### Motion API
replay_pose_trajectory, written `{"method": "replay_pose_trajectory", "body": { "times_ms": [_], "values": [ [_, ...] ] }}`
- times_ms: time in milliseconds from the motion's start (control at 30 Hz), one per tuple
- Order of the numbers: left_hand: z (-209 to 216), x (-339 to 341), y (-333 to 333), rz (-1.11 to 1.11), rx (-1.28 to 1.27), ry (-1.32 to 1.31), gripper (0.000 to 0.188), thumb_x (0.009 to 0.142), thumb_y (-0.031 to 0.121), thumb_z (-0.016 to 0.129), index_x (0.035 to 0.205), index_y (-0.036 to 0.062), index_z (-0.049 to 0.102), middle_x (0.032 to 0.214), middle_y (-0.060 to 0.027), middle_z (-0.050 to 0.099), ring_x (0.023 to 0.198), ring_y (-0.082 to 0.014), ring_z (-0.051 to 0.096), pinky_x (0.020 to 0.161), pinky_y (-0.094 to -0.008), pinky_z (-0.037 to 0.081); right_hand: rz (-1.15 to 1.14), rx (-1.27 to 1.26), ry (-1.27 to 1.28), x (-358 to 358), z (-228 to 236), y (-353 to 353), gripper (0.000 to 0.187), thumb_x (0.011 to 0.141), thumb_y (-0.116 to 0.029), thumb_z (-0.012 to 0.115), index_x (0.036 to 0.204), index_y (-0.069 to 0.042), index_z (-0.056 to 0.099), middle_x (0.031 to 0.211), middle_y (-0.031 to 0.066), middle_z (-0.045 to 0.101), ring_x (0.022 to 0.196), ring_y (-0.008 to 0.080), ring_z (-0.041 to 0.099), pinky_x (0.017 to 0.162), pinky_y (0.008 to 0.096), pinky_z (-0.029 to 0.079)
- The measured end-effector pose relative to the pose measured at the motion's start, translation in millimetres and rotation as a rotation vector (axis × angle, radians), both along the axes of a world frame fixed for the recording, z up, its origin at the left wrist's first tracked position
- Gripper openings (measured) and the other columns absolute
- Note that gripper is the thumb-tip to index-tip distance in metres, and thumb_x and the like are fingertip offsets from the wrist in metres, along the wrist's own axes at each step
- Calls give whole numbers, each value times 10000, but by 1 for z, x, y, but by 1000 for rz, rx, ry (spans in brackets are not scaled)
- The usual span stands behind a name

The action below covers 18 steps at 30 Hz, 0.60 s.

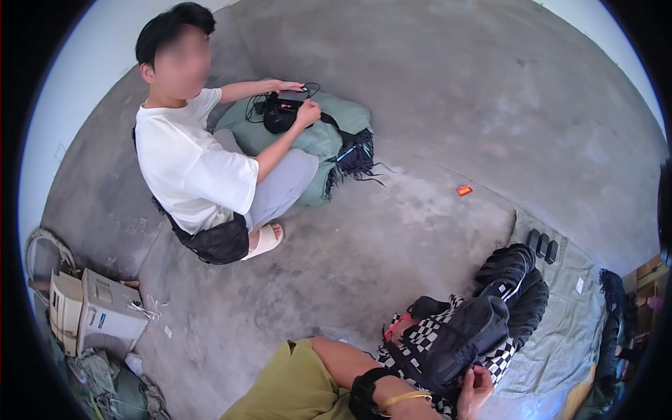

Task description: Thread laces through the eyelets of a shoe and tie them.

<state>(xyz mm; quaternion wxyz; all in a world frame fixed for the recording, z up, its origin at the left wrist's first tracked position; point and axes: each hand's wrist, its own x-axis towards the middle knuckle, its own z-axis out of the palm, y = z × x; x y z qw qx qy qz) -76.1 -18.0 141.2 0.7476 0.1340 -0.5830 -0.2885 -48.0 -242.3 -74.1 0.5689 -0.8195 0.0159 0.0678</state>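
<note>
Head view: the right hand [476,386] is closed around the lower edge of a black shoe [467,334], thumb and fingers pinching the material. The shoe rests directly above the hand, on a black-and-white checkered fabric [432,330] that lies under and to the left of it. More black shoes [514,280] are stacked just beyond, up and to the right of the hand, on a grey-green cloth [568,308].

The left hand is not visible; only a forearm with a black wrist strap [364,393] and a yellow band [406,399] shows, immediately left of the right hand, so its grip cannot be told.

Recommended practice, as a judgement: keep the grip low and firm on the shoe, and steady the checkered fabric so it does not drag.
</note>
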Motion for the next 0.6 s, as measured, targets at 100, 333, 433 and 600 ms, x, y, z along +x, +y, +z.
{"method": "replay_pose_trajectory", "body": {
  "times_ms": [100, 333, 433, 600],
  "values": [
    [-32, 14, -12, 539, 207, -242, 319, 972, 307, 678, 1009, -9, 692, 925, -191, 657, 897, -356, 635, 813, -455, 482, -83, 81, 13, 2, -44, -23, 167, 992, -142, 690, 1028, 12, 639, 818, 15, 659, 663, 73, 583, 604, 216, 469],
    [-107, 83, 47, 1605, 862, -121, 83, 838, 74, 692, 869, 40, 622, 890, -120, 606, 868, -320, 600, 770, -417, 486, -14, -120, -49, 5, 49, 14, 200, 992, -149, 688, 1115, 5, 721, 1020, 105, 737, 901, 188, 672, 813, 329, 556],
    [-140, 89, 52, 1549, 1183, -154, 148, 827, 110, 733, 884, 40, 616, 934, -106, 596, 951, -316, 588, 848, -418, 477, -63, -17, -81, 14, 34, 12, 148, 995, -140, 682, 1071, -14, 704, 981, 67, 715, 792, 127, 617, 690, 277, 512],
    [-160, 74, 45, 1363, 1290, -165, 213, 813, 137, 767, 904, 36, 604, 927, -99, 583, 964, -306, 583, 857, -413, 476, -95, 101, -116, 21, 36, 12, 96, 996, -106, 675, 1018, -13, 684, 986, 33, 689, 711, 54, 564, 567, 201, 462]
  ]
}}
